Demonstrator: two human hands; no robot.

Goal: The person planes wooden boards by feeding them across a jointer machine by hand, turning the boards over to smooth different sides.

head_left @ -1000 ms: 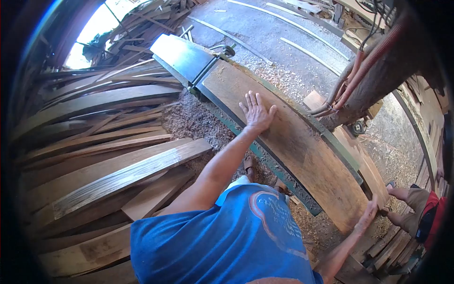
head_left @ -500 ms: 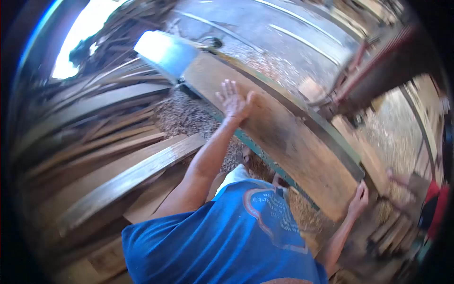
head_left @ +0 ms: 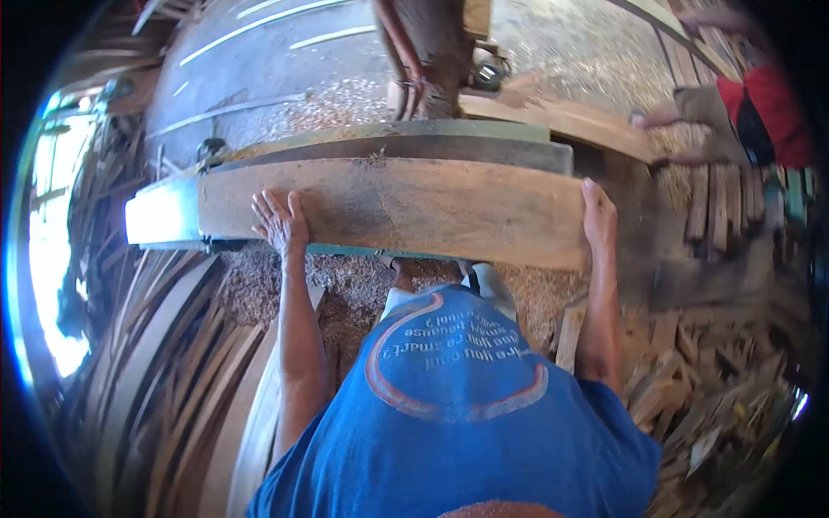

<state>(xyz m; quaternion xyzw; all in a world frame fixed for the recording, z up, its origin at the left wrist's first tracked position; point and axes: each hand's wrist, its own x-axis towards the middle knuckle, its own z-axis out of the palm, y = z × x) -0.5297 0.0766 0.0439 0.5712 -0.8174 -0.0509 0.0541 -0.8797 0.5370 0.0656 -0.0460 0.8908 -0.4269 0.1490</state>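
A long, wide wooden board (head_left: pixel 449 207) lies flat across a woodworking machine with a shiny metal bed (head_left: pixel 160 211) at its left end. My left hand (head_left: pixel 283 223) rests flat on the board's left part, fingers spread. At the right end, my right hand (head_left: pixel 598 216) grips the board's end edge, thumb uppermost; its other fingers are partly hidden. Along the board's far side runs a long straight fence (head_left: pixel 484 154). A green edge (head_left: pixel 345 250) of the machine shows beneath the near side.
Wood shavings (head_left: pixel 345 289) cover the floor around my feet. Long planks (head_left: pixel 250 414) are stacked at left, and offcuts (head_left: pixel 673 380) lie at right. Beyond the fence stands a brown post (head_left: pixel 432 60). Another person in red (head_left: pixel 773 116) is at upper right, near a beam (head_left: pixel 561 121).
The view has turned, so the board now runs nearly level instead of slanting down to the right. Both hands keep about the same places on it.
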